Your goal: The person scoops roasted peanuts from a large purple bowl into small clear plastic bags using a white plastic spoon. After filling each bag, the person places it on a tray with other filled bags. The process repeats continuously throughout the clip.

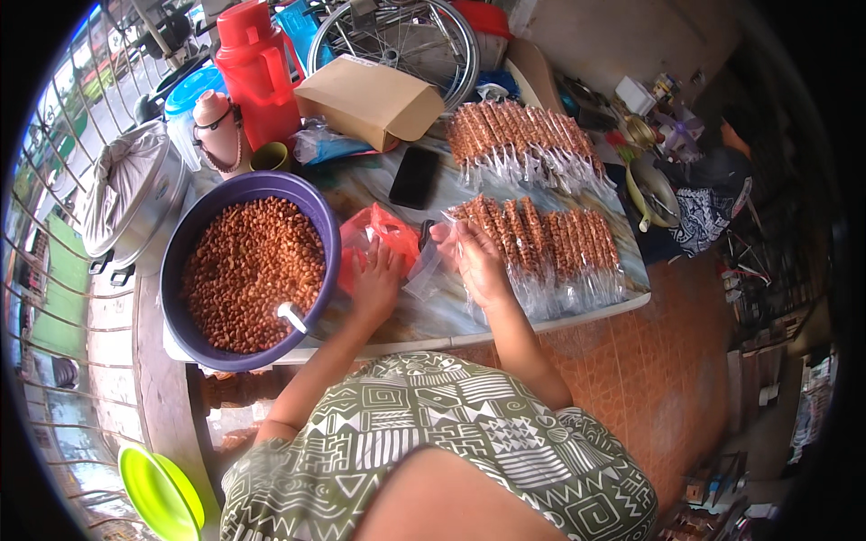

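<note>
My left hand [377, 287] lies with fingers spread against a crumpled red plastic bag [386, 225]. Raised a little to its right, my right hand [483, 266] pinches a thin clear plastic bag [431, 269] between thumb and fingers. Left of my hands stands a purple basin [331, 243] filled with brown nuts [239, 270]. A white handle [290, 315] sticks up out of the nuts. Past my right hand lie two rows of slim clear packets of nuts, the near row [564, 242] and the far row [523, 140].
Behind the bag lie a black phone [415, 178] and a brown cardboard box [365, 99]. A red thermos [257, 77], a pink bottle [216, 135] and a green cup [270, 157] stand beyond the basin. A lidded silver pot [144, 207] is at left; a lime basin [162, 496] sits lower left.
</note>
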Demonstrator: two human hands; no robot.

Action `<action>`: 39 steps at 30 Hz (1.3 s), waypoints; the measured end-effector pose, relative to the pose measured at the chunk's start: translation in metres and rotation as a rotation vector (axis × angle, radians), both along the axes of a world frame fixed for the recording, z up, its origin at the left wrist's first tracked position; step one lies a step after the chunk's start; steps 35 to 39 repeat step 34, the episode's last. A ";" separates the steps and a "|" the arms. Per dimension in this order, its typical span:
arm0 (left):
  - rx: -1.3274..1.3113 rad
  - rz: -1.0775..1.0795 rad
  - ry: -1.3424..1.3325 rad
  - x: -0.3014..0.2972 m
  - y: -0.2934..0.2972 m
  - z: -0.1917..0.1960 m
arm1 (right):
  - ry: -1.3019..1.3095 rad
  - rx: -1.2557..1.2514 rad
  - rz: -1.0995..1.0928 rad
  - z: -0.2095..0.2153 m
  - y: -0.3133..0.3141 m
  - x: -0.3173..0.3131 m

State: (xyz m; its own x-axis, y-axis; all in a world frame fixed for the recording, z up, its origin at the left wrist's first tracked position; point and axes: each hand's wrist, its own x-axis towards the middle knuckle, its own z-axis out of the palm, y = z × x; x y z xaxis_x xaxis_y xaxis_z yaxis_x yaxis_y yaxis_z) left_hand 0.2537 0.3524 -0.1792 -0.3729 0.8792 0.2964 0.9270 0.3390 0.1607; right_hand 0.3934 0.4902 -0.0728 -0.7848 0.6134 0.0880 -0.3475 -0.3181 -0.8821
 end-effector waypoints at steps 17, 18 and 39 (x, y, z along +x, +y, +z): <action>0.483 -0.139 -1.752 0.045 -0.048 0.115 | 0.095 -0.255 0.121 -0.001 -0.013 0.037; 0.450 -0.213 -1.775 0.044 -0.047 0.111 | 0.092 -0.264 0.136 -0.001 -0.015 0.040; 0.438 0.092 -1.521 0.047 -0.073 0.071 | -0.261 0.174 0.228 0.017 -0.025 0.093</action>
